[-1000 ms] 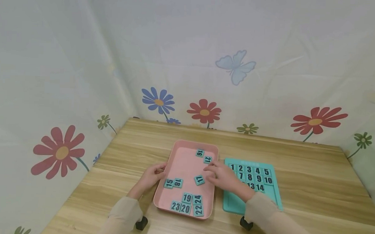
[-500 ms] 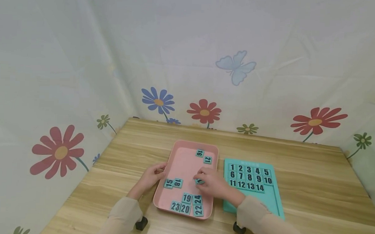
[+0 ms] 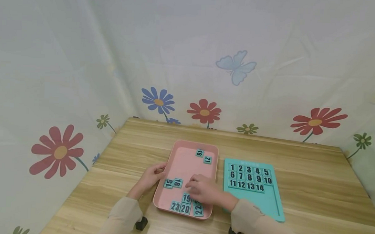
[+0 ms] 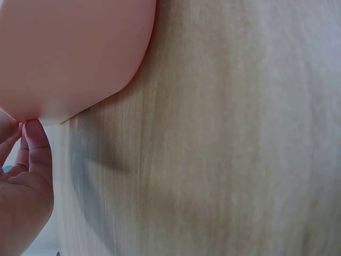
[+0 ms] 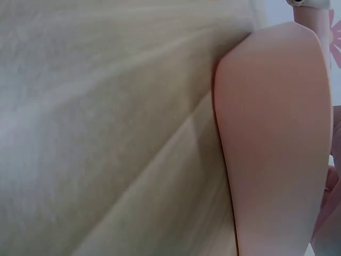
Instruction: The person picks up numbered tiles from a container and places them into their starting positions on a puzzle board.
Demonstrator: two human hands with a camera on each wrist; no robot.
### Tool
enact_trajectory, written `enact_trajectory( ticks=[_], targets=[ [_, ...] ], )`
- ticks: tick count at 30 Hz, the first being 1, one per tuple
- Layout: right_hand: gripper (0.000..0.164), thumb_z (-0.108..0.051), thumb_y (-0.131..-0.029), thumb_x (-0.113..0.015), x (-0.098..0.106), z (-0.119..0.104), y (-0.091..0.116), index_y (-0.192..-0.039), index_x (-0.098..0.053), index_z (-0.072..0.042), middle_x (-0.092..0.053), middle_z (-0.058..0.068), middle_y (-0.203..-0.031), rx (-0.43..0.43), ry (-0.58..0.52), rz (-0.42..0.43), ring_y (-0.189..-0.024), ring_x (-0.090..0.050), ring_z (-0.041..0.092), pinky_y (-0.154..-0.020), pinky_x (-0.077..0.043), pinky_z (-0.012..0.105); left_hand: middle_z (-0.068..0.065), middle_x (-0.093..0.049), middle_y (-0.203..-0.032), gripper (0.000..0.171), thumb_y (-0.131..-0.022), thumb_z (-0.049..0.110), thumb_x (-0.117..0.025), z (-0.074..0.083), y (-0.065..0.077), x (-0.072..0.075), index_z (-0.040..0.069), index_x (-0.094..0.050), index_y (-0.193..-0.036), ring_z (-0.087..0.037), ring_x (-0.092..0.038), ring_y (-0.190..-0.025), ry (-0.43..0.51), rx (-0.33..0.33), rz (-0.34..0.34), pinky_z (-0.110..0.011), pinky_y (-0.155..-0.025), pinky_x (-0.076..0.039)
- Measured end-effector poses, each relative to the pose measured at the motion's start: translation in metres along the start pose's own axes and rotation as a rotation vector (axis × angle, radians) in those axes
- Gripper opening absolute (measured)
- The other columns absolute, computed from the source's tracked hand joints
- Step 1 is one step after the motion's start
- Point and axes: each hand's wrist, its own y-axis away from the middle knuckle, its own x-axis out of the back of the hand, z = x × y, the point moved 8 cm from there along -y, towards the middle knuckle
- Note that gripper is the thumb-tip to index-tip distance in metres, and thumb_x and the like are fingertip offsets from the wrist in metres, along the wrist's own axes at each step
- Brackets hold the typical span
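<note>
A pink tray [image 3: 186, 145] lies on the table with loose teal number tiles in it. My left hand [image 3: 151, 177] grips its left side; in the left wrist view the left thumb and fingers [image 4: 38, 141] pinch the rim. Over the tray's right half hovers my right hand [image 3: 205, 190], bent fingers pointing left near the 18 tile [image 3: 178, 183] and 15 tile [image 3: 168, 183]. It partly covers the 24 tile [image 3: 197, 202]; the 17 tile is hidden. Whether anything is between the right fingers cannot be seen. In the right wrist view, the tray wall [image 5: 272, 138] hides most of that hand.
To the tray's right, a teal number board [image 3: 255, 205] holds tiles 1 to 14 in rows. Tiles 16 [image 3: 200, 153] and 21 [image 3: 207, 160] lie at the tray's far end. Near its close end are tiles 19, 20, 22 and 23. A flowered curtain [image 3: 269, 82] stands behind the table [image 3: 312, 176].
My right hand has moved left and toward me, from beside the 17 tile to over it and on past it. The 17 tile has gone out of sight. My left hand has stayed on the tray.
</note>
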Motion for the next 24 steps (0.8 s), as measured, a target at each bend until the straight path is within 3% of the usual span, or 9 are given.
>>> enact_trajectory(
  ticks=[5,14,24],
  targets=[
    [0.03,-0.031,-0.08,-0.061,-0.005,-0.006,-0.003,-0.107,-0.062,-0.019,-0.054,-0.006,-0.101,0.005,0.01,-0.029,-0.089,-0.048,0.005,-0.078,-0.044,0.017,-0.016,-0.056,-0.114,0.041,-0.082,-0.003,-0.053,0.001,0.001,0.0,0.001,-0.05,-0.123,-0.024,-0.058,-0.096,0.007,0.0,-0.006,-0.034,-0.081,-0.051],
    [0.029,-0.033,-0.081,-0.058,-0.013,-0.014,-0.012,-0.107,-0.063,-0.019,-0.057,-0.002,-0.107,0.064,0.071,0.054,-0.096,-0.05,0.01,-0.085,-0.044,0.024,-0.017,-0.057,-0.11,0.041,-0.083,-0.002,-0.053,0.001,0.001,0.0,0.0,-0.049,-0.123,-0.023,-0.057,-0.093,-0.013,-0.011,-0.008,-0.032,-0.079,-0.051],
    [0.04,-0.039,-0.085,-0.051,-0.027,-0.015,-0.025,-0.122,-0.053,-0.023,-0.043,0.003,-0.133,0.006,0.093,-0.033,-0.122,-0.039,0.018,-0.1,-0.036,0.041,-0.02,-0.056,-0.112,0.041,-0.084,0.0,-0.052,0.003,0.002,0.0,-0.001,-0.047,-0.125,-0.026,-0.057,-0.096,-0.024,-0.019,-0.039,-0.032,-0.079,-0.051]
  ],
)
